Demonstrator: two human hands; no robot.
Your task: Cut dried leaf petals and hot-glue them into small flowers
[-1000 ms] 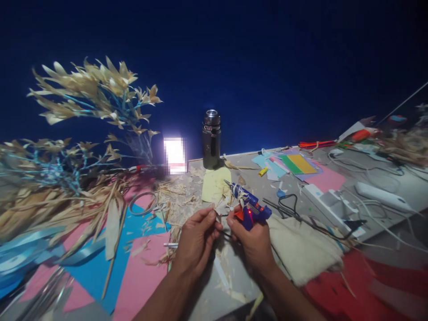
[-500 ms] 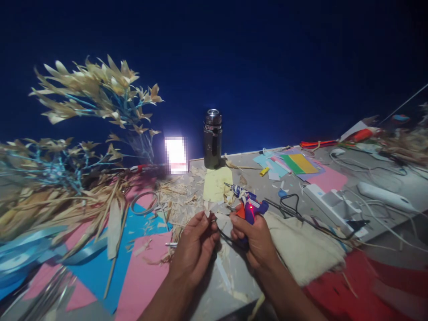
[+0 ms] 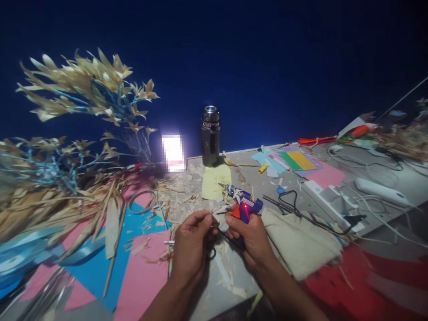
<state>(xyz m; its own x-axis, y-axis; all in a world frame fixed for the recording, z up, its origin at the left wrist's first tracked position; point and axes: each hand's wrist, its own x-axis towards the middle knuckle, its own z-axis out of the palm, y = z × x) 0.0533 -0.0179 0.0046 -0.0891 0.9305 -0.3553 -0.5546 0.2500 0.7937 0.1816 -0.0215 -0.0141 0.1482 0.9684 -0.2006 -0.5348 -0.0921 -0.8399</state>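
Note:
My right hand (image 3: 249, 232) is wrapped around the handle of a blue glue gun (image 3: 251, 207) with an orange trigger and a lit red light. The gun's nozzle points to the upper left, above the yellow paper (image 3: 214, 180). Just left of it, my left hand (image 3: 194, 238) is closed in a pinch, thumb against fingers. A thin dark end shows at its fingertips, but what it holds is too small to make out. Dried husk scraps (image 3: 177, 196) lie around both hands.
A dark flask (image 3: 210, 140) stands behind the yellow paper, beside a bright blurred light (image 3: 174, 151). Husk flowers on blue stems (image 3: 100, 89) rise at left, above blue ribbon (image 3: 26, 254). At right are a folded cloth (image 3: 301, 245), a power strip (image 3: 327, 205) and cables.
My left hand has turned, and the pale piece at its fingertips no longer shows clearly. The glue gun sits slightly further left in view, still in my right hand.

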